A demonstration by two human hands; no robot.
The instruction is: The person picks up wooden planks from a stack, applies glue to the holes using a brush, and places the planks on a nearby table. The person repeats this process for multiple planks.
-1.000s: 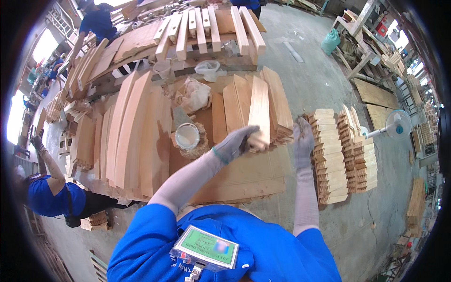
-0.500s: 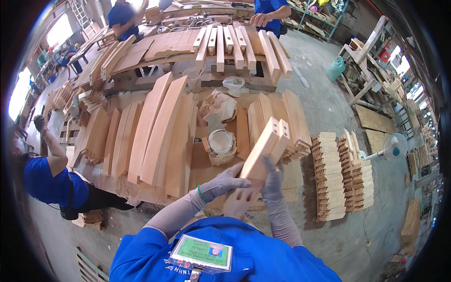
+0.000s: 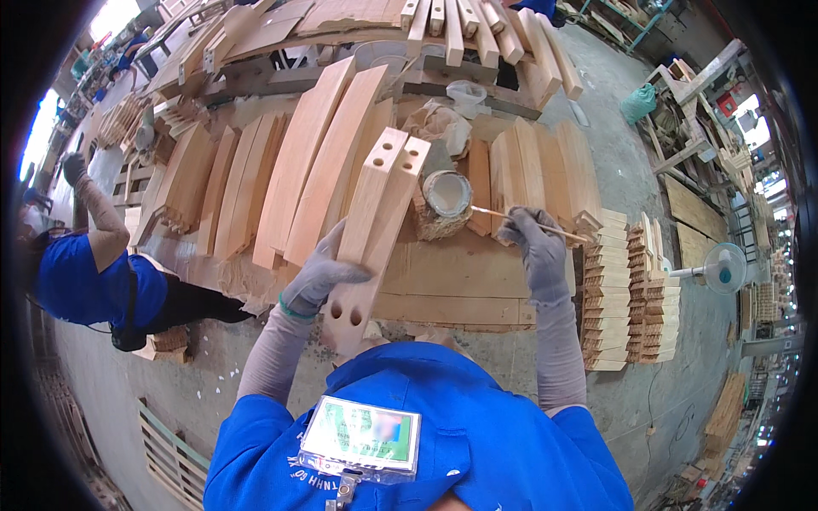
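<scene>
My gloved left hand (image 3: 320,277) grips a pair of pale wooden pieces (image 3: 380,200) side by side, tilted upright in front of me. Round holes show in their far ends, and two larger holes near the lower end. Between the fingers of my gloved right hand (image 3: 538,255) is a thin wooden stick (image 3: 489,211), its left end at the rim of a round pot (image 3: 446,194) of whitish stuff. Whether that end carries a brush is too small to tell. The pot rests on a rough wooden block (image 3: 436,226), just right of the held pieces.
Long curved boards (image 3: 298,162) lie left of the pot, more boards (image 3: 532,162) right of it. A crumpled bag (image 3: 439,125) sits behind. Stacked pieces (image 3: 607,298) and a fan (image 3: 724,267) stand at right. A co-worker in blue (image 3: 102,277) is at left.
The wooden pieces have moved left and upright, now in my left hand alone. My right hand has left them, moved right and taken hold of the stick. The view has shifted.
</scene>
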